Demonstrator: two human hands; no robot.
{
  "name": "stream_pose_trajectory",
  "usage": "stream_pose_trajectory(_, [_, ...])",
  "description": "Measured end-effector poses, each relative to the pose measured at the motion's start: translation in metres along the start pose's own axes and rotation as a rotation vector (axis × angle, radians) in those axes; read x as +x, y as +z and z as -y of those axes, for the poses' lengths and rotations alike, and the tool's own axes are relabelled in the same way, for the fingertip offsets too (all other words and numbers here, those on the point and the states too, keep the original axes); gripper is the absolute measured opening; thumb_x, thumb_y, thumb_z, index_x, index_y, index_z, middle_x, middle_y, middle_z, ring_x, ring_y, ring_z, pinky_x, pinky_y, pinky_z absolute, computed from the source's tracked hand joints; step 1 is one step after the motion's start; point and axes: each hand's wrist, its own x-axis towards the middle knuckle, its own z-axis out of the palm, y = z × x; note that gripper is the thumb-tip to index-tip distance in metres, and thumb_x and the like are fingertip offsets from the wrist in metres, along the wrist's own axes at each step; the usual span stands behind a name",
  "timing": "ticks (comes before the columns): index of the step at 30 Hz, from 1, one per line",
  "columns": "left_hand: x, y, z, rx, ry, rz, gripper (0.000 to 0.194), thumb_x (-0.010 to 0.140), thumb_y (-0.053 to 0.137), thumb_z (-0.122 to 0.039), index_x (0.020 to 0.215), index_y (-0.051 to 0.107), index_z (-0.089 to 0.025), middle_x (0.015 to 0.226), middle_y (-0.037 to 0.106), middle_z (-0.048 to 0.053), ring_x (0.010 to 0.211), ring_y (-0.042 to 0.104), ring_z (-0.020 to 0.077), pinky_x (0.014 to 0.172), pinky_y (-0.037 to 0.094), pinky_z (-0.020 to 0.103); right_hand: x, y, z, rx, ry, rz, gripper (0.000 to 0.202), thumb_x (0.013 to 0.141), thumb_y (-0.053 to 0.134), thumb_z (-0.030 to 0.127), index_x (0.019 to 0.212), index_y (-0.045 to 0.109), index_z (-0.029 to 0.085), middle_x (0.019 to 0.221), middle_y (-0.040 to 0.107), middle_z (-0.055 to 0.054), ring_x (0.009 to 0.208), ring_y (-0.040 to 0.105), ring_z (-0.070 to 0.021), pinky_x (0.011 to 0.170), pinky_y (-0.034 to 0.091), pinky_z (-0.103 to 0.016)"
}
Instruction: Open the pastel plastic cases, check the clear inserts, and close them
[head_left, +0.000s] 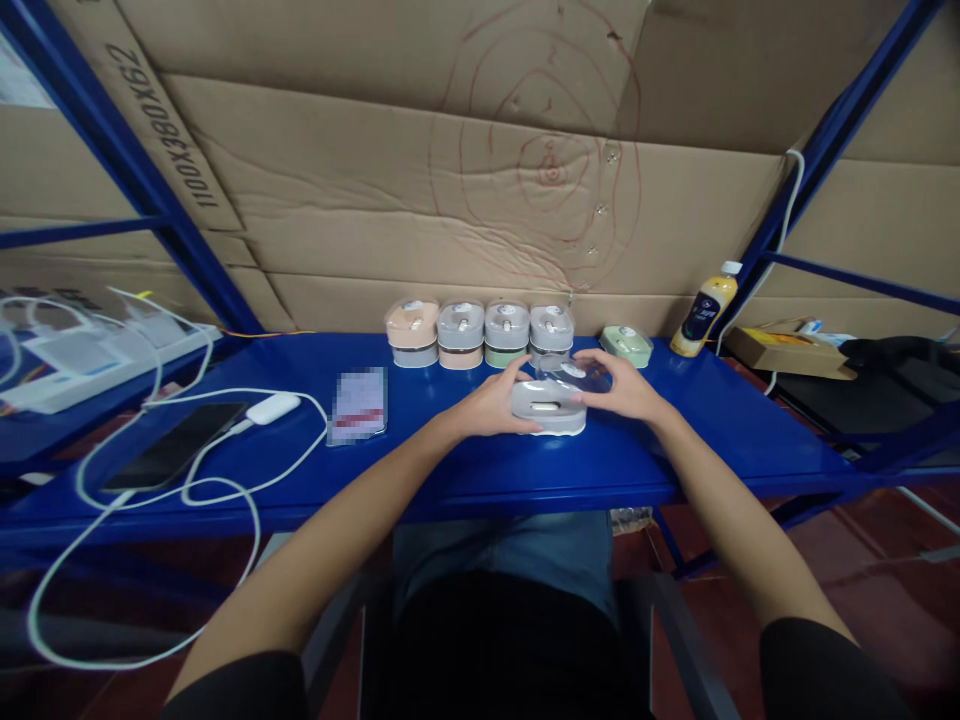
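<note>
Near the middle of the blue table, a grey box (549,412) with rounded corners rests on the surface. My left hand (495,402) grips its left side, thumb and fingers around the edge. A clear lid (574,371) is tilted above the box's back right part, and my right hand (621,388) holds it between thumb and fingers. Behind them stand several stacked boxes, with a peach one (412,325) at the left end and a grey one (551,325) at the right end. A single green box (627,345) sits farther right.
A bottle (705,312) stands at the back right, beside a cardboard box (791,352). On the left lie a blurred flat item (358,405), a black phone (176,447), looping white cables and a power strip (105,368). Cardboard covers the back.
</note>
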Motion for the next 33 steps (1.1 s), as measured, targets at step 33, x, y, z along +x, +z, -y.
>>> stream_pose_trajectory(33, [0.003, 0.01, 0.019, -0.061, 0.031, -0.07, 0.101, 0.074, 0.091, -0.05, 0.156, 0.042, -0.017, 0.146, 0.065, 0.022, 0.134, 0.065, 0.0377, 0.115, 0.052, 0.058, -0.035, -0.006, 0.016, -0.211, -0.098, 0.295, 0.1, 0.086, 0.079, 0.069, 0.17, 0.038, 0.035, 0.145, 0.068, -0.012, 0.127, 0.067, -0.0396, 0.108, 0.055, -0.06])
